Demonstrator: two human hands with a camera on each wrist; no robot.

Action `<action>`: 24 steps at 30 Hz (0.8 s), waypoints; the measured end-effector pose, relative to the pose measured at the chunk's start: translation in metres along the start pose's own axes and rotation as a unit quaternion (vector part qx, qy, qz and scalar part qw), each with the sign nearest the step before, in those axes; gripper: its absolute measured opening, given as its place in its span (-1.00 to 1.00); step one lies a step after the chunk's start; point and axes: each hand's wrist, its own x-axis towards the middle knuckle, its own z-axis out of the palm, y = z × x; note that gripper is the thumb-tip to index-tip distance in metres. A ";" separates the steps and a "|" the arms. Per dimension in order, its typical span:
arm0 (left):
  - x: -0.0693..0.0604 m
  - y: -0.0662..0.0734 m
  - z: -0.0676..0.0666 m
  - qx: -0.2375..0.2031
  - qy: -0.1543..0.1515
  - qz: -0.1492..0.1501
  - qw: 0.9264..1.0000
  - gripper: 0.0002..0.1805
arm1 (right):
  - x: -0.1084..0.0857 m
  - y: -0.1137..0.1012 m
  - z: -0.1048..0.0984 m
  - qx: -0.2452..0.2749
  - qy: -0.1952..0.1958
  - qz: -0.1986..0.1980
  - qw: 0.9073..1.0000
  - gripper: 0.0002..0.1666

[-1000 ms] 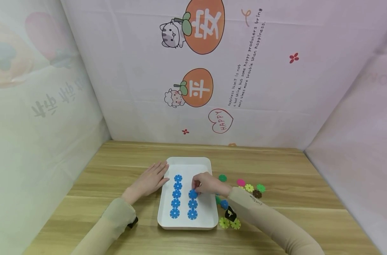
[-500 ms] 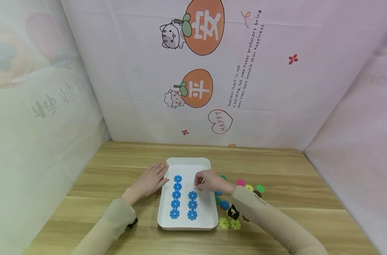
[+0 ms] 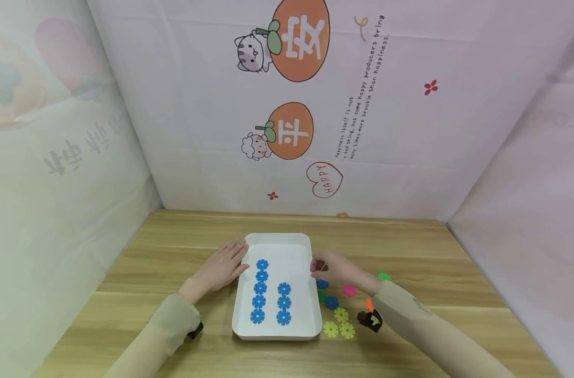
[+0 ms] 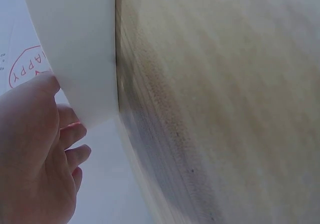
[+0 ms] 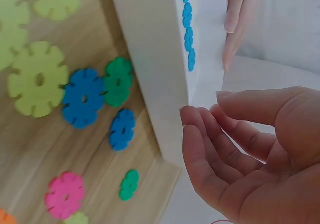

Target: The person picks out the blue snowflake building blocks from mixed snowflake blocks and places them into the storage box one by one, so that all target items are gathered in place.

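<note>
A white tray lies on the wooden table. Inside it, several blue flower-shaped discs form a left column. A shorter right column of 3 blue discs lies beside it. My left hand rests on the tray's left rim, fingers extended in the head view. My right hand hovers at the right rim, its fingers loosely bent. Nothing shows between thumb and fingers of that hand in the right wrist view.
Right of the tray lie loose notched discs: a blue disc, a green disc, a pink disc, several yellow discs, a brown disc and an orange disc. A printed cloth stands behind the table.
My right hand has let go of the top blue disc in the right column and moved right, from over the tray to its right rim. My left hand stays put.
</note>
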 end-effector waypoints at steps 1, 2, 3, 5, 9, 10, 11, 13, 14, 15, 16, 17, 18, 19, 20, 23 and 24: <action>0.000 0.000 0.000 0.002 0.000 0.000 1.000 -0.32 | -0.003 0.002 0.000 -0.003 0.002 -0.004 1.000 -0.91; 0.000 -0.001 0.001 0.003 0.000 0.000 1.000 -0.32 | -0.007 0.004 -0.001 -0.002 0.002 -0.002 1.000 -0.90; 0.000 -0.001 0.001 0.003 0.000 0.000 1.000 -0.32 | -0.010 0.007 -0.001 -0.001 0.002 0.000 1.000 -0.90; 0.001 -0.001 0.001 0.003 0.001 0.001 1.000 -0.32 | -0.016 0.011 0.000 0.005 0.002 0.006 1.000 -0.91; 0.002 -0.001 0.000 0.000 0.003 0.001 1.000 -0.33 | -0.027 0.020 0.002 0.002 -0.001 -0.002 1.000 -0.92; 0.002 -0.001 -0.001 -0.001 0.001 0.000 1.000 -0.33 | -0.030 0.022 0.003 0.002 -0.003 -0.005 1.000 -0.92; 0.002 -0.001 -0.001 -0.001 0.000 0.000 1.000 -0.33 | -0.032 0.025 0.004 0.000 -0.005 -0.010 1.000 -0.92; 0.002 -0.001 -0.001 0.000 -0.002 -0.001 1.000 -0.33 | -0.036 0.029 0.006 0.000 -0.008 -0.011 1.000 -0.91; 0.002 -0.001 -0.001 -0.001 -0.003 -0.001 1.000 -0.33 | -0.038 0.030 0.008 0.000 -0.010 -0.015 1.000 -0.90; 0.001 0.000 -0.001 -0.001 -0.003 -0.001 1.000 -0.33 | -0.040 0.032 0.009 0.006 -0.013 -0.011 1.000 -0.91; 0.001 0.000 -0.001 -0.001 -0.003 -0.001 1.000 -0.33 | -0.041 0.033 0.011 0.012 -0.017 -0.005 1.000 -0.91; 0.001 0.000 -0.001 -0.001 -0.003 -0.001 1.000 -0.33 | -0.043 0.034 0.012 0.014 -0.018 -0.001 1.000 -0.92; 0.001 -0.001 -0.001 -0.001 -0.003 -0.001 1.000 -0.33 | -0.044 0.035 0.013 0.017 -0.021 0.004 1.000 -0.92; 0.001 -0.001 -0.001 -0.001 -0.003 -0.001 1.000 -0.33 | -0.045 0.036 0.014 0.024 -0.023 0.013 0.999 -0.91; 0.001 -0.001 -0.001 -0.001 -0.004 -0.001 1.000 -0.33 | -0.046 0.037 0.016 0.029 -0.025 0.019 0.999 -0.90; 0.000 -0.001 0.000 -0.001 -0.005 -0.001 1.000 -0.33 | -0.047 0.037 0.018 0.037 -0.025 0.041 0.998 -0.84; 0.000 -0.001 0.000 -0.002 -0.004 -0.001 1.000 -0.33 | -0.047 0.037 0.019 0.035 -0.022 0.045 0.998 -0.81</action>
